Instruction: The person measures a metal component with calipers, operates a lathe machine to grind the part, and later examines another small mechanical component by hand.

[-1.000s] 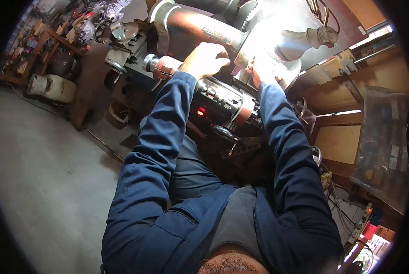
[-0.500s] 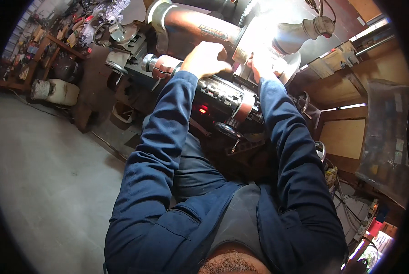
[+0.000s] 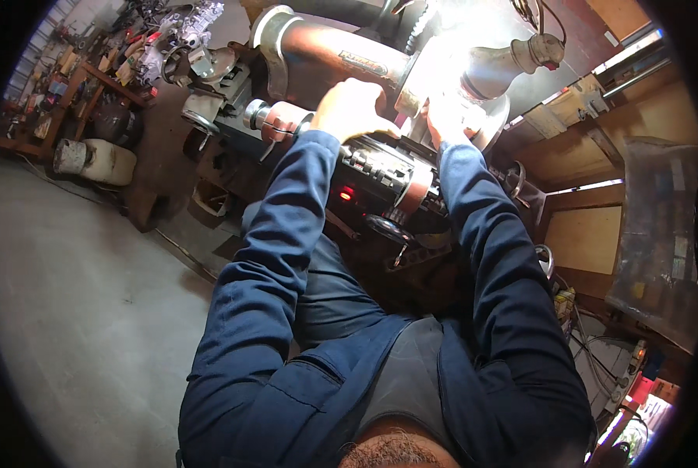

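Both arms extend forward in dark blue sleeves, elbows slightly bent. The left hand point(image 3: 353, 109) lies palm-down, fingers curled over the large rust-brown metal pipe point(image 3: 325, 51), which runs across the top of the dark machine with a red indicator light point(image 3: 380, 175). The right hand point(image 3: 446, 121) presses against the pipe's glare-washed flanged joint point(image 3: 473, 86); its finger position cannot be determined.

White drum point(image 3: 94, 161) on the concrete floor point(image 3: 76, 312), cluttered wooden shelves point(image 3: 68, 86), engine parts point(image 3: 181, 35), wooden cabinet point(image 3: 590, 234)
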`<state>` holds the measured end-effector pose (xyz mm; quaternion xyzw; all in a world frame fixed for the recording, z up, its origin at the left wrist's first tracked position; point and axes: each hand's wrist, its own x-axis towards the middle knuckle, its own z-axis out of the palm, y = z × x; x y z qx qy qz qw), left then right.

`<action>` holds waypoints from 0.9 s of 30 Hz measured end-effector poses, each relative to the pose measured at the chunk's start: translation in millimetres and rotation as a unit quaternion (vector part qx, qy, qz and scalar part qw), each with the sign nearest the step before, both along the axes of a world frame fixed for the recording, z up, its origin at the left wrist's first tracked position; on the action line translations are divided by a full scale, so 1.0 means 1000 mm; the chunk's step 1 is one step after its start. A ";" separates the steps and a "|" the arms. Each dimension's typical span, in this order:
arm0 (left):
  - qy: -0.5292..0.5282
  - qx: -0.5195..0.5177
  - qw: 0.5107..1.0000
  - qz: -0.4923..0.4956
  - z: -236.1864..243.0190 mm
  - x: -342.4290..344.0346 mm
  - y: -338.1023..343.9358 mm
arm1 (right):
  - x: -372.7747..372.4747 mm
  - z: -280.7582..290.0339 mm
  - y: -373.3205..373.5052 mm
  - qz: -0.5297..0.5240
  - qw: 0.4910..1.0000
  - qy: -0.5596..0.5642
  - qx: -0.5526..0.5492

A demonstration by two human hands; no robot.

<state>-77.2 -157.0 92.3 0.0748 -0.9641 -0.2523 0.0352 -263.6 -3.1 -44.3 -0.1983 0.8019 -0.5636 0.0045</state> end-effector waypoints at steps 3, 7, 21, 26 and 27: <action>0.083 -0.104 0.991 0.030 -0.021 -0.005 0.009 | 0.006 0.005 -0.003 0.028 0.993 -0.060 -0.100; 0.104 -0.128 0.986 0.020 -0.032 -0.012 -0.004 | 0.005 0.003 -0.001 0.026 0.988 -0.109 -0.108; 0.071 -0.127 0.989 0.018 -0.017 -0.005 0.000 | 0.016 0.020 0.010 0.044 0.974 -0.192 -0.116; 0.061 -0.037 0.997 0.028 -0.009 0.000 -0.002 | 0.017 0.027 0.008 0.042 0.983 -0.150 -0.097; 0.061 -0.038 0.997 0.027 -0.008 0.001 -0.003 | 0.018 0.028 0.007 0.042 0.985 -0.142 -0.093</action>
